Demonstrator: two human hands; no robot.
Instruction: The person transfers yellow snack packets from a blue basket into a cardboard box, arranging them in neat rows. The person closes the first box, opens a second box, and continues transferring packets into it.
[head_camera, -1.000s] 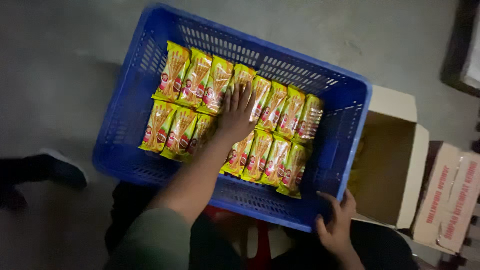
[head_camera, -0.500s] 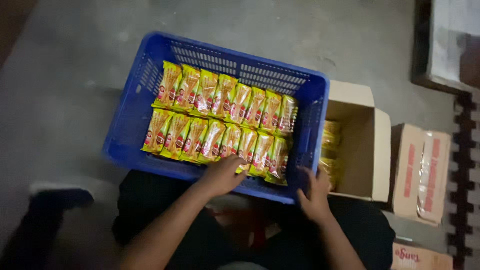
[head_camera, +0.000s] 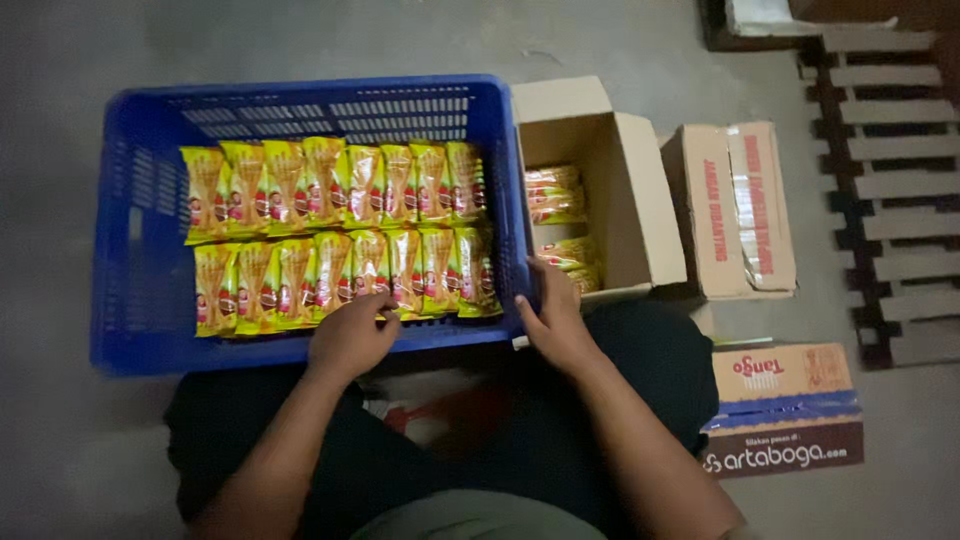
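The blue crate (head_camera: 140, 300) sat on the floor before the person's knees, holding two neat rows of yellow snack packets (head_camera: 340, 235), with bare room along its left wall. The left hand (head_camera: 350, 335) curled over the near rim, touching the packets. The right hand (head_camera: 553, 325) gripped the crate's near right corner. An open cardboard box (head_camera: 625, 200) stood just beside the crate's right wall.
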